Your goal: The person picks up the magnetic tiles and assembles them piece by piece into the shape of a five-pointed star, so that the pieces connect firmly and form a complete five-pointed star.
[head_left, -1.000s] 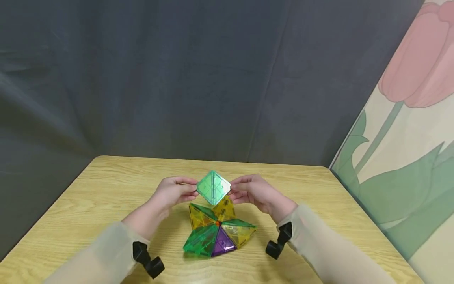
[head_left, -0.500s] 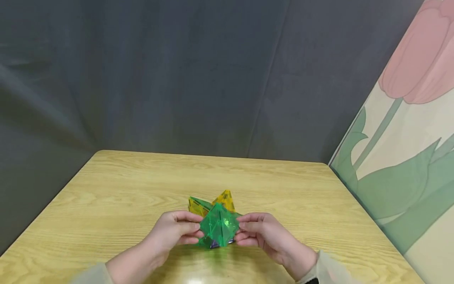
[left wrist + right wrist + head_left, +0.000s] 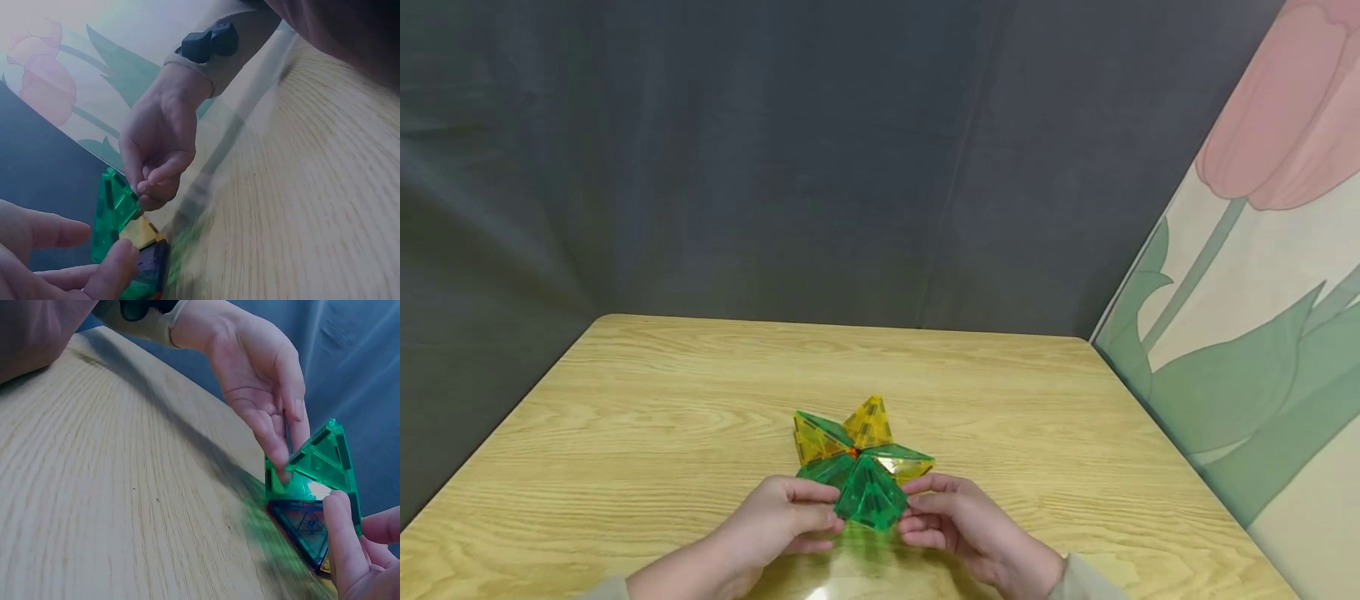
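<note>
A folded pair of green see-through triangular magnetic tiles (image 3: 871, 497) stands over the front point of a star-shaped build of magnetic tiles (image 3: 871, 425), peak toward its centre. My left hand (image 3: 793, 515) pinches the pair's left corner between thumb and fingers. At the opposite corner my right hand (image 3: 966, 521) holds it the same way. A purple triangular tile (image 3: 301, 528) shows low beneath the green pair in the right wrist view; in the head view it is covered. Yellow and green tiles form the other raised points round a small orange-red centre (image 3: 853, 452).
The build rests on a wood-grain table (image 3: 700, 400). Behind it hangs a dark grey curtain (image 3: 775, 167). At the right rises a panel with a painted pink tulip (image 3: 1255, 108).
Both hands have brought the green pair down and toward the front, from above the back of the star to its front point. The pair has tilted and now covers the purple tile.
</note>
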Demonstrator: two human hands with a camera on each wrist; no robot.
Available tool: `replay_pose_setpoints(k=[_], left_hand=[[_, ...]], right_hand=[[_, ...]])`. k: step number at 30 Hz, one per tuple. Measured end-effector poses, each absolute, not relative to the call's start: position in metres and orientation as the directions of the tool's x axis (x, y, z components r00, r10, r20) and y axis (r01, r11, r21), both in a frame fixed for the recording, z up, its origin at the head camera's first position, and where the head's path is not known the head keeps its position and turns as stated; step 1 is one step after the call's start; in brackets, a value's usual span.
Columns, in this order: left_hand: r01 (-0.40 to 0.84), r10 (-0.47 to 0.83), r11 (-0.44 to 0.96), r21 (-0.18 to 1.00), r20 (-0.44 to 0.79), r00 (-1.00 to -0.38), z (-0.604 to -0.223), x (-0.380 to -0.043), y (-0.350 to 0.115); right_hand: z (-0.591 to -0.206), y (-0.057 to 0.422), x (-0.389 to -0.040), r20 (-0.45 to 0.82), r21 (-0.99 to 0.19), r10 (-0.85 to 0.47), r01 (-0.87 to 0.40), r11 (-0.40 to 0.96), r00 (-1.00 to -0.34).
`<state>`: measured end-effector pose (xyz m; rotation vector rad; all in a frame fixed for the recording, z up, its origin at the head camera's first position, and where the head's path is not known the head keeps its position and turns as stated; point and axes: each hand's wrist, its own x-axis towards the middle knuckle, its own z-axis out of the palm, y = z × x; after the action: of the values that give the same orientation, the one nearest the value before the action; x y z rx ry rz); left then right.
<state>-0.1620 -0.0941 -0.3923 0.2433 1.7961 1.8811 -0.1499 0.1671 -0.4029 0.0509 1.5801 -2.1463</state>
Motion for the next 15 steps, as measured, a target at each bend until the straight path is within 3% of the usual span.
replay_pose_setpoints(k=[15], left_hand=[[-0.293, 0.535, 0.065, 0.954, -0.281, -0.797, -0.3948, -0.1583, -0.0919]], right_hand=[[-0.4125, 0.1645, -0.1535, -0.358, -0.875, -0.300, 0.430, -0.222, -0.884]])
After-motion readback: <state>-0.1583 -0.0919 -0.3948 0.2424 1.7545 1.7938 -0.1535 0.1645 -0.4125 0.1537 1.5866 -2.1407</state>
